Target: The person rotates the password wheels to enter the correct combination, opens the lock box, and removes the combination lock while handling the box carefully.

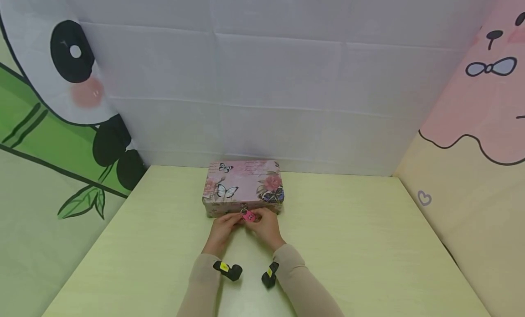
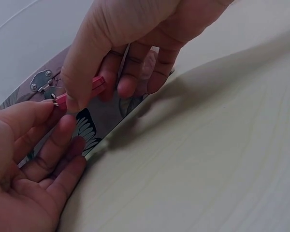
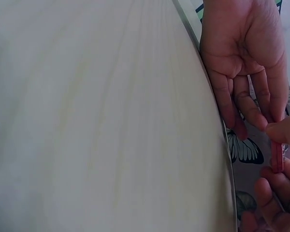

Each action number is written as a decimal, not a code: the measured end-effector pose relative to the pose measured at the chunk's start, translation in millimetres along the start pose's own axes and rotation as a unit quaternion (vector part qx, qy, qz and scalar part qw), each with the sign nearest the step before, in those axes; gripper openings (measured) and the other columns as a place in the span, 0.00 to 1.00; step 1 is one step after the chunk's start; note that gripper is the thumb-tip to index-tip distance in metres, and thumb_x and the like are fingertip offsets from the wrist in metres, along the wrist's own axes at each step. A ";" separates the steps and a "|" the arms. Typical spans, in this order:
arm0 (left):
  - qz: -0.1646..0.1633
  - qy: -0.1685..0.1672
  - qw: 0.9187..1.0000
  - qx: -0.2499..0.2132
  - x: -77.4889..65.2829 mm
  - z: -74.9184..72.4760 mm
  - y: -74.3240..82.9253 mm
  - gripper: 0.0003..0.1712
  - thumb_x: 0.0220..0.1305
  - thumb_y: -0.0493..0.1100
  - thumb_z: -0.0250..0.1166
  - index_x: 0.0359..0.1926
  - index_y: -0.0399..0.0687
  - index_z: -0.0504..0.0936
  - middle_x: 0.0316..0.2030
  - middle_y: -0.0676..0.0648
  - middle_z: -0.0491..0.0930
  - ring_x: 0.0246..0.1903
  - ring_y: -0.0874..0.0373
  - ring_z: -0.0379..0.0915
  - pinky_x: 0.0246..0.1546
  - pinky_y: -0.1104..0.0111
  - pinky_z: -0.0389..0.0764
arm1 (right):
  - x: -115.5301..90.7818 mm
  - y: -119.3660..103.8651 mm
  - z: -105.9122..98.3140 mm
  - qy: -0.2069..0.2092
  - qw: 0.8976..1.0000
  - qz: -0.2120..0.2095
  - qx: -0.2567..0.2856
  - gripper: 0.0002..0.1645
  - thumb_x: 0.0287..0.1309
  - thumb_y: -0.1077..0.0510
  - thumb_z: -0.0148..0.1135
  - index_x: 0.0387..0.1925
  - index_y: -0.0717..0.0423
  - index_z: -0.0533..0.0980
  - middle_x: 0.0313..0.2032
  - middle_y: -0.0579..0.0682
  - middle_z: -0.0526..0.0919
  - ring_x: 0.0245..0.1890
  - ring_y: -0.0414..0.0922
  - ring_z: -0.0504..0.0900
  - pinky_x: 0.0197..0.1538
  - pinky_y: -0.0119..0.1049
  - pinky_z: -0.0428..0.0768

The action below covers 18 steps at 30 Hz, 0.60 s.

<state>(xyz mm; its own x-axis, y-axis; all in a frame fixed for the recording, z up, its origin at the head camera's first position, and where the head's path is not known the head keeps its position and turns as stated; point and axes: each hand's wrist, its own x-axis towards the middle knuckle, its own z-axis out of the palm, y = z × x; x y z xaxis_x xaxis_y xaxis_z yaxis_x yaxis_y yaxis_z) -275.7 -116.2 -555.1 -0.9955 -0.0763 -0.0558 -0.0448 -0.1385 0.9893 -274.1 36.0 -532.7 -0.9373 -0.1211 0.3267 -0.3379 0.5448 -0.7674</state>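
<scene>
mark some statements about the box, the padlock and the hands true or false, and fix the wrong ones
1. The right hand holds a pink padlock. True.
2. The padlock is at the metal clasp on the front of the box. True.
3. The box stands wide open. False: it is closed.
4. The left hand is in front of the box, with fingertips at the padlock. True.
5. The box is plain black. False: it is mostly pink, patterned with butterflies and flowers.
</scene>
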 end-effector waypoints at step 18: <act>0.004 0.008 1.000 0.005 -1.9 1.6 2.1 0.15 0.71 0.31 0.58 0.48 0.17 0.78 0.33 0.48 0.83 0.34 0.63 0.78 0.42 0.73 0.80 | -1.2 1.3 -1.4 -0.011 1.000 0.004 0.008 0.17 0.46 0.63 0.77 0.40 0.67 0.84 0.32 0.51 0.81 0.31 0.41 0.75 0.33 0.30 0.75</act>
<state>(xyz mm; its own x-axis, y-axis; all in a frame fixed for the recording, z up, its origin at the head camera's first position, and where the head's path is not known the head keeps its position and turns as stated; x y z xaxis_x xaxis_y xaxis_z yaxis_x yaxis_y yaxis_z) -274.1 -114.8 -552.7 -0.9944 -0.0935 -0.0496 -0.0374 -0.1283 0.9910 -273.3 38.0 -533.3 -0.9419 -0.1344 0.3078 -0.3306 0.5326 -0.7792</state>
